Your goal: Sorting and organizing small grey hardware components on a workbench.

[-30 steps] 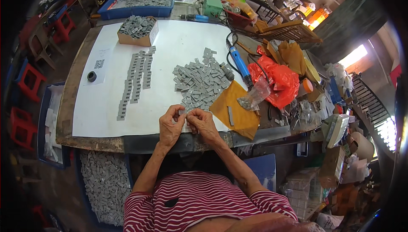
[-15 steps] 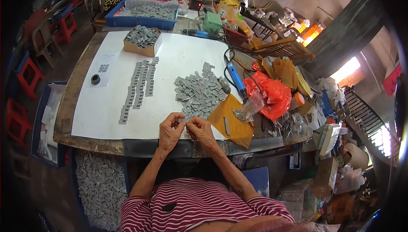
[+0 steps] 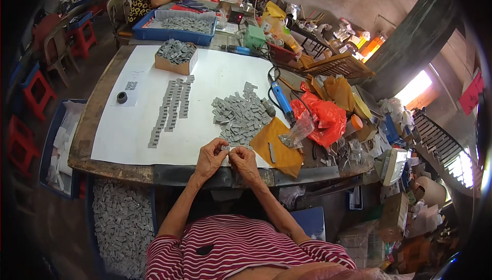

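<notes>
Both hands are pinched together at the near edge of the table, the left hand (image 3: pixel 210 159) and the right hand (image 3: pixel 245 161) meeting fingertip to fingertip over one small grey part (image 3: pixel 226 148), which is held between them just above the white sheet (image 3: pixel 215 80); fingers curled in tight, though the part is too small to tell which hand has the firmer hold. Right beyond the knuckles sits the loose heap of grey parts (image 3: pixel 240 116), spread across the sheet and close to the hands. To the right hand's side, a tan paper sheet (image 3: pixel 279 144) lies half over the table edge with a thin grey strip on it, and just past that a clear plastic bag (image 3: pixel 297 131) rests against a crumpled red bag (image 3: pixel 320 116). A blue-handled tool (image 3: pixel 282 101) lies beside the heap, its cable looping away up the table. Out to the left, tidy rows of grey parts (image 3: pixel 171 108) run in lines down the sheet, well apart from the hands, with a small black roll of tape (image 3: pixel 122 97) nearer the table's left rim. At the far end stands a cardboard box (image 3: pixel 176 65) heaped with more grey parts, and behind it a blue tray (image 3: pixel 177 35) full of the same. Down under the table edge at left, a bin of grey parts (image 3: pixel 123 223) sits on the floor beside the person's striped shirt (image 3: pixel 241 249).
</notes>
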`<state>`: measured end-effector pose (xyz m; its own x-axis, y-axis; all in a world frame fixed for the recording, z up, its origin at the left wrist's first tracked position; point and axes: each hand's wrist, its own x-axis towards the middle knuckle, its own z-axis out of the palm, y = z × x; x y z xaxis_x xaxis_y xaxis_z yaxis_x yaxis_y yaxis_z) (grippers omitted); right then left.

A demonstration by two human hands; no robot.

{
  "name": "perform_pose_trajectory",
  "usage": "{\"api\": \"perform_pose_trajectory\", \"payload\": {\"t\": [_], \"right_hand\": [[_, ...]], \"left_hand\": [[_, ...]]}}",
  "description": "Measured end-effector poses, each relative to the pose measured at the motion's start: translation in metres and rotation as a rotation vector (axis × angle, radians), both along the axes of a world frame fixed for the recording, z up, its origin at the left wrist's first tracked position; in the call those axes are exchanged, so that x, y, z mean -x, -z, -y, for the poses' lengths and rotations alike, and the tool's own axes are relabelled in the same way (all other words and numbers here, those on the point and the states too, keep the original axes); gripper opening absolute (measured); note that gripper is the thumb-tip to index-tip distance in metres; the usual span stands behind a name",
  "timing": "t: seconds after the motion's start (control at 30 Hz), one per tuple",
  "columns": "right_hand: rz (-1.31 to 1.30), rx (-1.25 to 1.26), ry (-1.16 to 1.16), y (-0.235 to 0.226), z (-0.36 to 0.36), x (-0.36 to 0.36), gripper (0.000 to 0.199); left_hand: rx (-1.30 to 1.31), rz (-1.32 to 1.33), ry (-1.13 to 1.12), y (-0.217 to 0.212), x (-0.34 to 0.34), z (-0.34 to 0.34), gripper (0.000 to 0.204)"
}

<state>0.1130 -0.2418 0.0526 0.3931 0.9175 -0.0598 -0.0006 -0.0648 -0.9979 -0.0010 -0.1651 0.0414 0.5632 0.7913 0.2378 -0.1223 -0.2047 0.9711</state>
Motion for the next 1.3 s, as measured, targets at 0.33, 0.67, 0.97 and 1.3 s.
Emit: {"api": "perform_pose_trajectory", "payload": {"t": [0.33,0.67,0.97,1.3], "right_hand": [[-0.064,0.014,0.015,0.000,0.008,-0.006,0.011],[-0.158,-0.029,0.072,-0.016,-0.003,-0.012,0.011],[-0.222,-0.063,0.063,-0.009,-0.009,-0.010,0.011],[-0.262,-0.074,0.067,-0.001,-0.017,-0.005,0.011]], "left_hand": [[0.095,0.007,-0.044,-0.005,0.002,0.004,0.014],[0.069,-0.026,-0.047,0.003,-0.003,0.001,0.014],[0.111,0.022,-0.040,0.001,-0.002,0.001,0.015],[0.095,0.042,-0.065,0.003,-0.002,0.000,0.016]]}}
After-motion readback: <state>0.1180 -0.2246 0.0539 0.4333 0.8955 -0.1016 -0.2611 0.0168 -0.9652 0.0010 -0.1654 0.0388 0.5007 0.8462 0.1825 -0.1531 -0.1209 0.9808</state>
